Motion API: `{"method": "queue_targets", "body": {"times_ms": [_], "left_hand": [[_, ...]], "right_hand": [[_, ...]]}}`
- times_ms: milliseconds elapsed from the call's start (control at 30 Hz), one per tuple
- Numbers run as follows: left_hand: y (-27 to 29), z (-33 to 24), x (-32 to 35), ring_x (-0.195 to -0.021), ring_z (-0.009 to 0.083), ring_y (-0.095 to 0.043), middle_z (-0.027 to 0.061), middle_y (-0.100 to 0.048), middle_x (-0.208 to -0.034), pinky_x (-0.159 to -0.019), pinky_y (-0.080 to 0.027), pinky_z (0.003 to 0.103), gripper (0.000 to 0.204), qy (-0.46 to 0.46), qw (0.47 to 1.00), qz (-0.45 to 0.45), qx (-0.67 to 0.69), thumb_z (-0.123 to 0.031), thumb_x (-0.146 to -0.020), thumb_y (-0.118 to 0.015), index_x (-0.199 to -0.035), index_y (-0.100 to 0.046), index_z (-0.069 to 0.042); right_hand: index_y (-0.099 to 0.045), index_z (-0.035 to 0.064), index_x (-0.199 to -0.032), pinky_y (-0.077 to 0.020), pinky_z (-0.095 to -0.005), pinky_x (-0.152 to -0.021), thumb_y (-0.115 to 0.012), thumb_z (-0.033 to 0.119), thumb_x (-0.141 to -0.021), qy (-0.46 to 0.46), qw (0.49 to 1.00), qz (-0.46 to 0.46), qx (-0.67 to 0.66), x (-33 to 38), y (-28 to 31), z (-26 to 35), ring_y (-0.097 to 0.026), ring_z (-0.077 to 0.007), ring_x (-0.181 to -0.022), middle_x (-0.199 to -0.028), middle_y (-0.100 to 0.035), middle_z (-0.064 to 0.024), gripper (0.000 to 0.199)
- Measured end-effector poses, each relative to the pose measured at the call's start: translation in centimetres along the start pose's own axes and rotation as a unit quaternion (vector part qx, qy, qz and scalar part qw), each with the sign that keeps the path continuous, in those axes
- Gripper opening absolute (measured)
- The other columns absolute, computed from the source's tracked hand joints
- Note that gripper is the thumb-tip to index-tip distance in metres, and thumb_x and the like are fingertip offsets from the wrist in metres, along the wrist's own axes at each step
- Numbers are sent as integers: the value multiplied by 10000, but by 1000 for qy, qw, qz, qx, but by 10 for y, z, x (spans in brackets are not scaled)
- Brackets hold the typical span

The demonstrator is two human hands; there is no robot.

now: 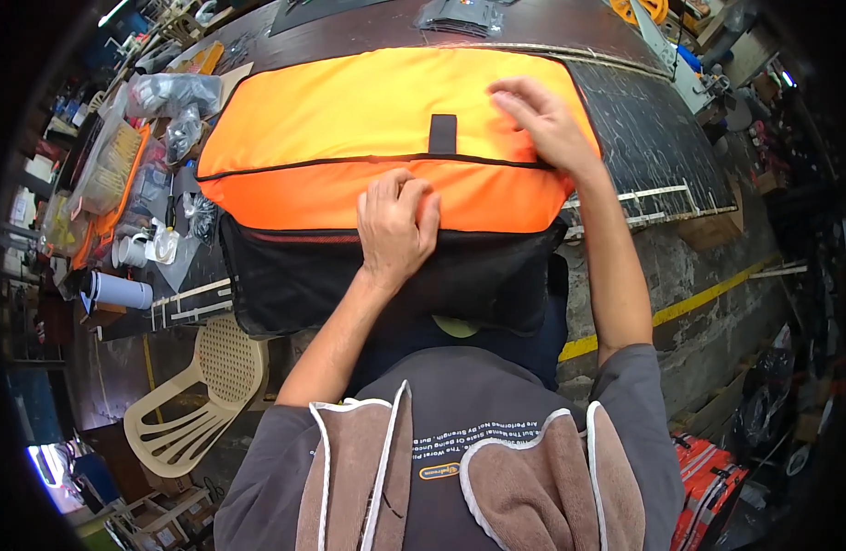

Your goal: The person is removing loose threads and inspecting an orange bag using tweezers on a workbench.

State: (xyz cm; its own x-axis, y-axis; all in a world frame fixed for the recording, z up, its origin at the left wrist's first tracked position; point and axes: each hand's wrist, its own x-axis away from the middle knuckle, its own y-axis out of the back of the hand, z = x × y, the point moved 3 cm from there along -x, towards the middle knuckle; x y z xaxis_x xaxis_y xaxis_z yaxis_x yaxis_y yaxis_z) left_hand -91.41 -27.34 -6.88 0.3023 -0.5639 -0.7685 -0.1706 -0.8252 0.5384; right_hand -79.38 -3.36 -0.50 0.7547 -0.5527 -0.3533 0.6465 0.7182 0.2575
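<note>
A large soft bag (349, 106) lies across the table in front of me, with a bright orange top, black piping and black sides that hang over the near edge. A short black strap (442, 135) sits on its top panel beside the piping. My left hand (397, 225) is at the orange front panel, its fingers curled against the fabric and the thumb close by; the fingertips are partly hidden. Over the right part of the top my right hand (550, 119) is raised, fingers apart and slightly blurred, with nothing in them.
Left of the bag are clear plastic bags (173, 95), an orange-edged bin (120, 179) and a white cylinder (120, 290). A beige plastic chair (225, 363) stands at the lower left. Dark packets (460, 16) lie at the far edge. White rulers (643, 195) run along the table's near edge.
</note>
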Motion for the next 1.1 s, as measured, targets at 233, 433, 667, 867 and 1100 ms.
{"method": "queue_targets", "body": {"times_ms": [233,433,667,867,1100], "left_hand": [[4,-63,34,-609,275,-674,58,-702,-685,-580,-491,394,127,-53,938,175,296,-118,-853,-872,-781,-768,-123],[-10,-34,-9,-1290,366,-646,149,-701,-1395,-1088,-474,496,476,-33,994,69,80,-106,-900,-818,-1365,-722,-68],[-6,-42,-41,-1273,374,-653,129,-732,-1328,-1106,-452,488,428,-52,988,45,136,-108,-917,-813,-1336,-746,-52],[158,-115,-61,-862,214,-637,-17,-617,-933,-964,-407,529,525,-182,911,-43,369,-644,-1157,-474,-969,-690,-204],[116,-97,-90,-810,273,-728,93,-769,-952,-822,-529,418,225,-166,951,42,257,-54,-950,-809,-1152,-766,-144]], "right_hand": [[-651,107,-925,-426,-206,-660,-798,268,-1089,0,969,-248,11,63,93,24,-534,-7,-761,-845,-559,89,273],[-559,141,-822,-342,-222,-603,-786,283,-1101,-79,959,-269,42,138,99,1,-420,0,-681,-754,-482,101,387],[-571,132,-825,-372,-209,-615,-798,258,-1096,-84,941,-328,6,170,77,-16,-422,5,-681,-758,-489,106,375],[-672,66,-911,-362,-194,-633,-797,185,-1091,-60,944,-325,15,159,65,-20,-443,19,-723,-812,-563,118,249],[-819,-18,-1140,-609,-361,-808,-798,173,-1029,-73,923,-278,257,116,43,9,-815,-228,-899,-992,-843,-167,222]]}}
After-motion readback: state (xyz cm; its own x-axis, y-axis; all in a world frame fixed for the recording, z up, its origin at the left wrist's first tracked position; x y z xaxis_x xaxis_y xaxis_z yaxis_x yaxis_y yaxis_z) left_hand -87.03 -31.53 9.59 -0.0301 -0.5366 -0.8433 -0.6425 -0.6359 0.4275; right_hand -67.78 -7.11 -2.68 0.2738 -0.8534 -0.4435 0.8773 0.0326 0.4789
